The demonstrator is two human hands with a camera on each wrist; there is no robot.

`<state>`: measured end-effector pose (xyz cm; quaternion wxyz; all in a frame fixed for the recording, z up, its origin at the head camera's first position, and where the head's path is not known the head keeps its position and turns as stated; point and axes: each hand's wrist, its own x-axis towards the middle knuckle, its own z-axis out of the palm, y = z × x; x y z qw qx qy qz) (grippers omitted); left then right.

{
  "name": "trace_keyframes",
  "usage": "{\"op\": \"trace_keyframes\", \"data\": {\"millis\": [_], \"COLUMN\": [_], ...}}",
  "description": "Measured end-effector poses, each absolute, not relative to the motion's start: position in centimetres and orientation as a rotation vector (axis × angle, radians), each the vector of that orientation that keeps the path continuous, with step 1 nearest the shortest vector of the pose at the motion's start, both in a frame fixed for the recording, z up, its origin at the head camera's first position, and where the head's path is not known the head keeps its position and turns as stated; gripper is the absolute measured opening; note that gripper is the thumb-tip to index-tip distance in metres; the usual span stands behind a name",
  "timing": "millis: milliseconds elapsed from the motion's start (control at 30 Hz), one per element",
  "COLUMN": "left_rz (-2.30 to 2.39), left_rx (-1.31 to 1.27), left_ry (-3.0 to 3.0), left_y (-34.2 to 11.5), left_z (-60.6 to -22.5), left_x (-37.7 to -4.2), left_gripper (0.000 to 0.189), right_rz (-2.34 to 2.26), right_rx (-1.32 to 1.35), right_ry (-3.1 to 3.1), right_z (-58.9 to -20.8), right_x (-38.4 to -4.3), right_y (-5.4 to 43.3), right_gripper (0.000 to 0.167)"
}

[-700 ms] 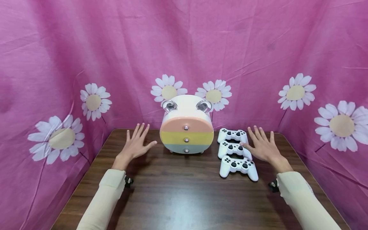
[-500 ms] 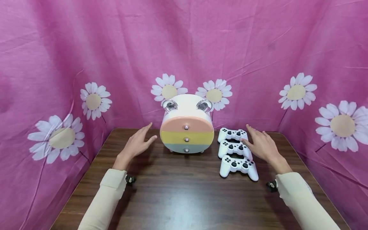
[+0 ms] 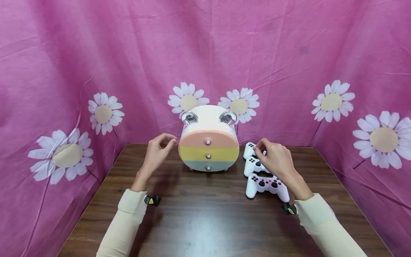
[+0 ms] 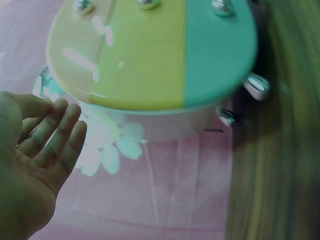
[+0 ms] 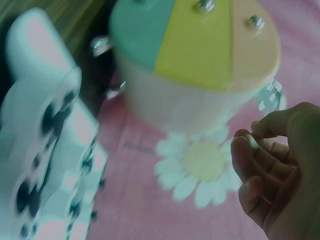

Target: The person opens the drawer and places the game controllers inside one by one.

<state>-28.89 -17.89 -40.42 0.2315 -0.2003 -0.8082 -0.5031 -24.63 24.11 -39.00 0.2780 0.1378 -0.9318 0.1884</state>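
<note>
A small oval chest of drawers (image 3: pixel 208 150) stands at the back middle of the table in the head view. It has peach, yellow and green drawer fronts, round silver knobs and two silver ring-like parts on its white top. My left hand (image 3: pixel 155 153) is in the air beside its left side, fingers loosely bent, holding nothing. Over the right part of three white game controllers (image 3: pixel 266 185) hovers my right hand (image 3: pixel 277 160), its fingers loosely curled and thumb near the index finger. It partly hides the two farther controllers. Nothing shows between its fingers in the right wrist view.
The brown wooden table (image 3: pixel 192 214) reaches back to a pink curtain (image 3: pixel 205 53) printed with white daisies, which also hangs at both sides. Each wrist wears a dark strapped device.
Both hands have moved inward, the left toward the chest, the right over the controllers. Their spread, straight fingers have bent. The chest and controllers have stayed put.
</note>
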Motion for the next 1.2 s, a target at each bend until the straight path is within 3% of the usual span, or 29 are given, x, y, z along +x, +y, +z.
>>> {"op": "trace_keyframes", "data": {"millis": [400,700,967,1200], "left_rz": [-1.325,-1.458,-1.504,-1.466], "left_rx": [-0.52,-0.552,-0.529,-0.539], "left_ry": [-2.206,-2.305,-2.493,-2.573], "left_y": [-16.7,-16.3,-16.9,-17.2], "left_z": [-38.9,-38.9,-39.4,-39.8], "left_x": [-30.2,-32.6,-33.5,-34.0], "left_gripper": [0.015,0.032,0.054,0.06], "right_rz": [0.576,0.522,0.343,0.19], "right_rx": [0.547,0.58,0.551,0.531], "right_ry": [-2.367,-2.406,-2.434,-2.309], "right_z": [-37.1,-37.1,-37.7,-38.6], "right_x": [-23.8,-25.2,-26.1,-26.8], "right_y": [17.3,13.2,10.6,9.3], "right_gripper": [0.02,0.019,0.035,0.047]}}
